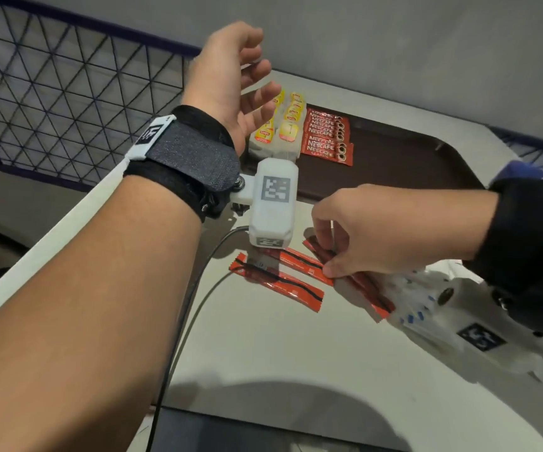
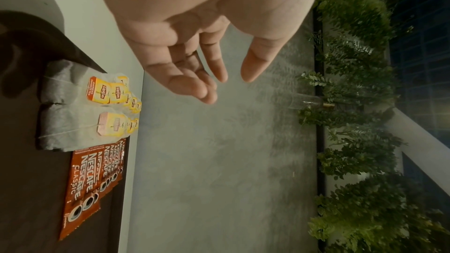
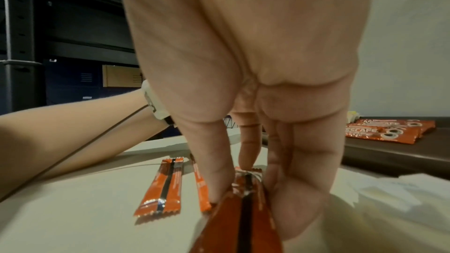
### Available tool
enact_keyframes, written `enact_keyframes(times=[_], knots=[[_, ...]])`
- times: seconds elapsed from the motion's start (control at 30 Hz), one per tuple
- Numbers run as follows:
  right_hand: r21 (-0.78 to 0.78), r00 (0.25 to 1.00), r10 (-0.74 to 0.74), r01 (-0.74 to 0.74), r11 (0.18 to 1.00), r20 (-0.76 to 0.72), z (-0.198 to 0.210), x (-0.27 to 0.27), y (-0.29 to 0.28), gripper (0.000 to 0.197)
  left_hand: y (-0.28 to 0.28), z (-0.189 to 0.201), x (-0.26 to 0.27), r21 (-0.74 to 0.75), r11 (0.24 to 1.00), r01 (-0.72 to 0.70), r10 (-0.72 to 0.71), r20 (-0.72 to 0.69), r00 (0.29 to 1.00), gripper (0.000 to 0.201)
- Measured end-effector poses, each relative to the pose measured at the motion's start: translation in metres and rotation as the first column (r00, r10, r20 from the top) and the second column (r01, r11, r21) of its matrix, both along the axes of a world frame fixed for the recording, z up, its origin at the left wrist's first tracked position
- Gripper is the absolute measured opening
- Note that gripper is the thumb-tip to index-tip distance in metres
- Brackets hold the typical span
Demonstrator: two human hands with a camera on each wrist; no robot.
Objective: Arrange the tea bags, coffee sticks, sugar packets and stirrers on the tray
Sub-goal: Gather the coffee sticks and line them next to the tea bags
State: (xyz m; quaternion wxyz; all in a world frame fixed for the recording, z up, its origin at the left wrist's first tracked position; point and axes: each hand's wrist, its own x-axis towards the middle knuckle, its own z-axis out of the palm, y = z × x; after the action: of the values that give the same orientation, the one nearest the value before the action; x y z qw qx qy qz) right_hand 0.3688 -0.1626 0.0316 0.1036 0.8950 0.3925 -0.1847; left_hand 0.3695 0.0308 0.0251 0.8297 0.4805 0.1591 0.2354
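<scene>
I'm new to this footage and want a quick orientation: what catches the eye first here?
The right hand stands out, pinching an orange stick packet on the white table, with two more packets lying beside it. Further back, a dark brown tray already holds rows of yellow-tagged tea bags and red Nescafe sticks. The left hand hovers open above the tea bags.

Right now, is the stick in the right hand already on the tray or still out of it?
Out. The right hand pinches the stick over the white table, beside two loose ones, short of the brown tray.
</scene>
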Motion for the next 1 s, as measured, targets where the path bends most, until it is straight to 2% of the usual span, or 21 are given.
enact_keyframes(times=[0.2,0.33,0.4,0.47,0.53,0.57,0.67,0.77,0.87,0.93,0.97,1.0], knots=[[0.057,0.997,-0.062,0.065,0.996,-0.044,0.014,0.004,-0.002,0.022,0.0,0.002,-0.001,-0.012,1.0,-0.003,0.003,0.007,1.0,0.016],[0.235,1.0,0.001,0.006,0.972,-0.029,0.023,-0.002,0.007,0.022,0.002,0.004,-0.002,-0.025,1.0,-0.003,0.004,0.015,1.0,0.015],[0.233,0.997,0.069,-0.057,0.971,-0.045,0.015,-0.009,0.011,0.031,0.001,0.004,-0.002,-0.026,1.0,0.003,-0.002,0.016,1.0,0.016],[0.137,0.984,0.17,-0.162,0.977,-0.053,0.0,-0.019,0.012,0.053,0.0,0.004,-0.002,-0.022,1.0,0.01,-0.009,0.013,1.0,0.017],[0.093,0.969,0.247,-0.245,0.965,-0.006,-0.013,-0.028,0.01,0.065,0.0,0.005,-0.002,-0.021,1.0,0.023,-0.023,0.01,1.0,0.018],[0.106,0.966,0.258,-0.259,0.96,0.02,-0.017,-0.032,0.007,0.062,0.0,0.005,-0.003,-0.031,0.999,0.034,-0.034,0.012,0.999,0.017],[0.261,0.965,0.254,-0.26,0.93,0.058,-0.027,-0.038,-0.004,0.037,0.001,0.007,-0.002,-0.061,0.997,0.048,-0.047,0.022,0.999,0.017],[0.325,0.968,0.241,-0.25,0.912,0.068,-0.032,-0.046,-0.014,0.026,0.001,0.007,0.0,-0.037,0.998,0.057,-0.057,0.012,0.998,0.016],[0.329,0.983,0.177,-0.185,0.926,0.054,-0.02,-0.04,-0.024,0.017,-0.001,0.007,0.0,-0.019,0.995,0.103,-0.103,-0.005,0.995,0.016],[0.412,0.996,0.063,-0.035,0.91,-0.056,-0.002,-0.024,-0.034,0.012,-0.006,0.008,0.0,0.0,0.992,0.126,-0.126,-0.011,0.992,0.016],[0.494,0.986,0.007,0.076,0.866,-0.164,0.006,-0.015,-0.041,0.01,-0.009,0.009,0.0,0.013,0.99,0.138,-0.138,-0.013,0.99,0.017],[0.585,0.956,-0.026,0.201,0.786,-0.294,0.015,-0.005,-0.049,0.009,-0.013,0.01,0.0,0.036,0.987,0.155,-0.155,-0.014,0.988,0.017]])
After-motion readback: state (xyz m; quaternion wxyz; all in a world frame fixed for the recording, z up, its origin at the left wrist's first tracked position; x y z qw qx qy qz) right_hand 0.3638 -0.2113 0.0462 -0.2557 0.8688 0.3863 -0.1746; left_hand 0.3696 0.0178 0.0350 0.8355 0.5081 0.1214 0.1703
